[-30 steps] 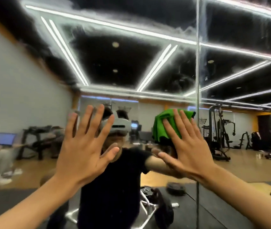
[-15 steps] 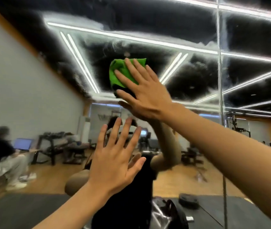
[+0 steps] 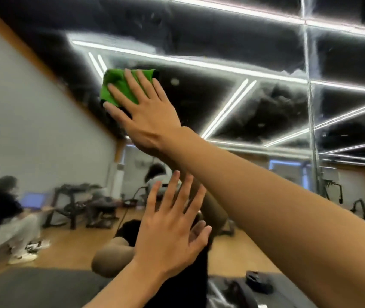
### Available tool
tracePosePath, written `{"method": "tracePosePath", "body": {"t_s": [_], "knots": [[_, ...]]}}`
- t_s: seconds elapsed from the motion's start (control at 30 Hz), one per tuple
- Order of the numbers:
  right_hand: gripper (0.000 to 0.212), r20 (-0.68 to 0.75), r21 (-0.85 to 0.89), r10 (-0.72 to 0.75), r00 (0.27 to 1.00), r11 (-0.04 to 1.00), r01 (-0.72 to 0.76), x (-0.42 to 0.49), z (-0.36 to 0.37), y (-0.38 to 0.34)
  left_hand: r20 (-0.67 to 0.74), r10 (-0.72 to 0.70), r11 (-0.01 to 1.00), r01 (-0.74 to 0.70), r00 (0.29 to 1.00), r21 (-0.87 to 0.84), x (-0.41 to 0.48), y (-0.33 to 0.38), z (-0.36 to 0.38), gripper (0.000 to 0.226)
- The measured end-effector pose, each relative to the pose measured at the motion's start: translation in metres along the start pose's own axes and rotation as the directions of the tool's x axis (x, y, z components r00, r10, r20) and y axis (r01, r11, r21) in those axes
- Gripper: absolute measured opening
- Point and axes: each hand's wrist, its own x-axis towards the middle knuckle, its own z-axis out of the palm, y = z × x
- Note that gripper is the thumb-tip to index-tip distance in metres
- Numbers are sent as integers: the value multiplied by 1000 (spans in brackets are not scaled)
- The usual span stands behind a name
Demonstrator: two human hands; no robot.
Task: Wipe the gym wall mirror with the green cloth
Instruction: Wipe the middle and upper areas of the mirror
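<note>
Head view: green cloth [image 3: 117, 85] sits under right hand [image 3: 149, 117], apparently against mirror [image 3: 266, 107].

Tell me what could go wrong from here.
1. The right hand only presses the cloth with flat fingers, high on the mirror; it could slip out and drop.
2. The bare left hand is spread at the mirror and may leave prints.
3. Hazy streaks by the seam could be missed.

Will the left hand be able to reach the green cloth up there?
Probably yes: the left hand is open below, and bare mirror lies between, though the right hand covers most of the cloth.
</note>
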Motion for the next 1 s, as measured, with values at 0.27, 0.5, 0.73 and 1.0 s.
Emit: {"method": "tracePosePath", "body": {"t_s": [0.27,0.5,0.73,1.0], "knots": [[69,-161,-216,378,912,888,-406,-158,-17,208,-15,-15,1000,15,1000,18,4,7,-1,77],[71,-87,-27,425,901,903,-429,-373,35,111,-68,-3,999,6,998,47,3,6,0,80],[68,-8,-128,298,955,946,-297,-375,27,137,-36,-16,997,19,999,74,2,6,-1,82],[71,-169,16,530,831,845,-535,-366,42,112,-53,-11,998,14,999,56,5,9,-1,81]]}}
